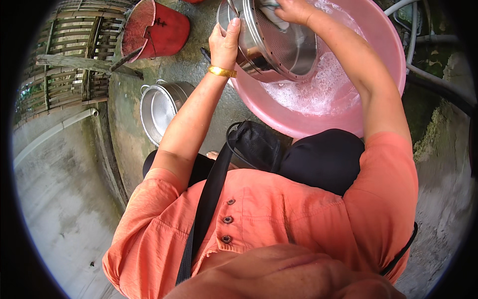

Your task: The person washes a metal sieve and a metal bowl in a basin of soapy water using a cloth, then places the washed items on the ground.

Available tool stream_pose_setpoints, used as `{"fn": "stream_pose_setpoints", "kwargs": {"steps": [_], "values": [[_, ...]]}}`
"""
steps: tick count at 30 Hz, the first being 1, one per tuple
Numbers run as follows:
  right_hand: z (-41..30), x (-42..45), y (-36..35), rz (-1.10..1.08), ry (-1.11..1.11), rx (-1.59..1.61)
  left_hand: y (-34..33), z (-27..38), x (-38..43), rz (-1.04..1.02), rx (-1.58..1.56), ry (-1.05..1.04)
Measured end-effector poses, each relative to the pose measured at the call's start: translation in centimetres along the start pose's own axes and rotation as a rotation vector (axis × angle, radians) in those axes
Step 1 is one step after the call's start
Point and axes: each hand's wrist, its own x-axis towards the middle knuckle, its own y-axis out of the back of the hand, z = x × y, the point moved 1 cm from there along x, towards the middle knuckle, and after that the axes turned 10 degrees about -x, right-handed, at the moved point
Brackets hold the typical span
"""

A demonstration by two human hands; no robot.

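My left hand grips the rim and handle of a stainless steel steamer pot with a perforated bottom, near the top of the view. The pot is tilted on its side over a large pink plastic basin. Inside the basin is foamy water. My right hand presses a pale cloth against the perforated metal; its fingers are partly cut off by the top edge.
Another perforated steel steamer pot lies on the wet concrete floor at the left. Beyond it is a cracked red bucket beside a wooden pole and a slatted bamboo fence. Grey pipes run right of the basin.
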Motion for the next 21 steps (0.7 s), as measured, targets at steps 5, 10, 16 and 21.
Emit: {"fn": "stream_pose_setpoints", "kwargs": {"steps": [5, 10, 16, 21], "values": [[3.2, -6.5, -3.2, -0.271, -0.309, -0.155, -1.2, -0.2, 0.0, 0.027, 0.008, -0.064], [-3.4, -9.9, -1.1, -0.571, -0.517, -0.073, -0.3, -1.1, -0.8, 0.043, -0.002, -0.108], [-13.0, -11.6, 0.7, -0.575, -0.639, 0.142, 1.4, -1.8, -1.8, 0.052, 0.101, -0.21], [-18.0, -9.2, 2.0, -0.161, -0.724, 1.122, 0.8, 0.3, -3.1, 0.061, 0.25, -0.139]]}}
